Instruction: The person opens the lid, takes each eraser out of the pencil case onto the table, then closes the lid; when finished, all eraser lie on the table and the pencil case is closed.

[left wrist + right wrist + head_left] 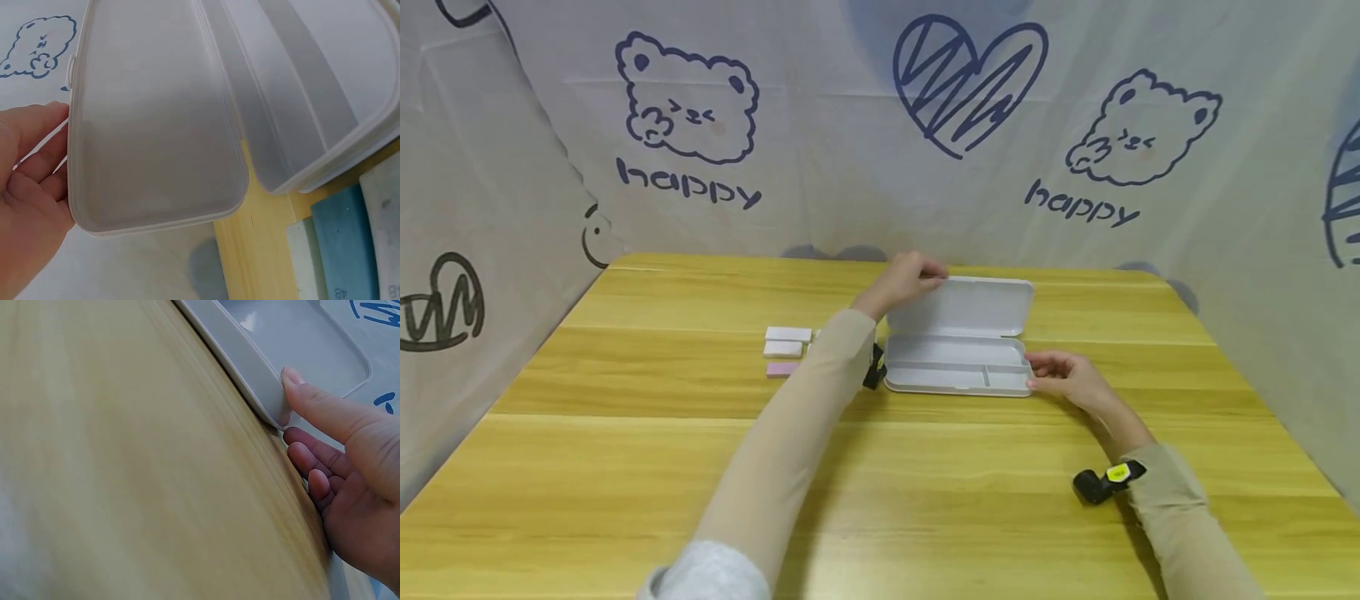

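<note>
A white pencil case stands on the table with its lid raised at the back. Thin walls divide its base into compartments, and nothing lies in them. My left hand holds the lid's rim at its upper left corner. In the left wrist view, the fingers meet the lid's edge near a small clasp tab. At the base's right end, my right hand grips the corner. Its thumb lies over the rim in the right wrist view, the other fingers low against the outside.
Left of the case lie white block-shaped erasers and a pink one, partly hidden by my left sleeve. The left wrist view shows a blue eraser marked 4B. A printed cloth hangs behind the wooden table.
</note>
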A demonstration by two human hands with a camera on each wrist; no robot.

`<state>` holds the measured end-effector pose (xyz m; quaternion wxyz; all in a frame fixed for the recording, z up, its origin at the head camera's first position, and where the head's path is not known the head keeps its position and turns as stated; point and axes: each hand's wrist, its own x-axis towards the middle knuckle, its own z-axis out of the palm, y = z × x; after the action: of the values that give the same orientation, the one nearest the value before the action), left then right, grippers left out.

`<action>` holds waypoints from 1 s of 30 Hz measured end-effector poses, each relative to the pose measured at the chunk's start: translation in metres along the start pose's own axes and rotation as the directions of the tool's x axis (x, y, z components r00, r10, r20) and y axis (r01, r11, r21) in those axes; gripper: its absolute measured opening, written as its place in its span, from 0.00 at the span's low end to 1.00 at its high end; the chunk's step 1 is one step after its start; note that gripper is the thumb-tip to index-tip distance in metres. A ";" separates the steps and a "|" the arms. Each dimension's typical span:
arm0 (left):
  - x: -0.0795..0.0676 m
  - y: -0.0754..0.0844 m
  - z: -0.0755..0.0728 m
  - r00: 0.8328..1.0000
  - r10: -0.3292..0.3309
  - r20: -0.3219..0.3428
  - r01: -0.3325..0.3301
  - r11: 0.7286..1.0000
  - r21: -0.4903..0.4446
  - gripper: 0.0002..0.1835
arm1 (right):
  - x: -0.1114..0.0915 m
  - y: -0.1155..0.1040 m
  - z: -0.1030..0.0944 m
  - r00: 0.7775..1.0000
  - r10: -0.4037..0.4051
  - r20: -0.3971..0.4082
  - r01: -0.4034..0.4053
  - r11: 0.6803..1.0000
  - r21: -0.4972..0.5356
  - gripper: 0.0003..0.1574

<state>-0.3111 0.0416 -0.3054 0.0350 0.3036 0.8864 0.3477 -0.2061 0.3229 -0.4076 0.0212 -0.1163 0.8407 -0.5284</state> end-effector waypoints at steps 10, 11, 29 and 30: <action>-0.019 0.002 0.001 0.996 0.088 0.015 -0.087 0.994 -0.065 0.09 | -0.001 -0.002 0.000 1.000 -0.010 -0.017 0.010 1.000 0.026 0.24; -0.021 0.003 0.001 0.995 0.098 0.025 -0.096 0.993 -0.070 0.09 | -0.002 -0.002 0.000 1.000 -0.007 -0.016 0.008 1.000 0.025 0.25; -0.048 -0.006 0.013 0.923 0.246 0.297 -0.152 0.940 -0.306 0.14 | -0.005 0.003 -0.011 0.986 -0.112 0.122 0.093 0.984 0.153 0.23; -0.049 -0.008 0.015 0.919 0.240 0.312 -0.137 0.938 -0.317 0.14 | -0.005 0.003 -0.011 0.988 -0.106 0.111 0.087 0.983 0.162 0.20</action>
<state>-0.2715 0.0185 -0.3286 0.2004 0.4364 0.7721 0.4163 -0.2038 0.3349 -0.4063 0.0549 -0.1862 0.7872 -0.5853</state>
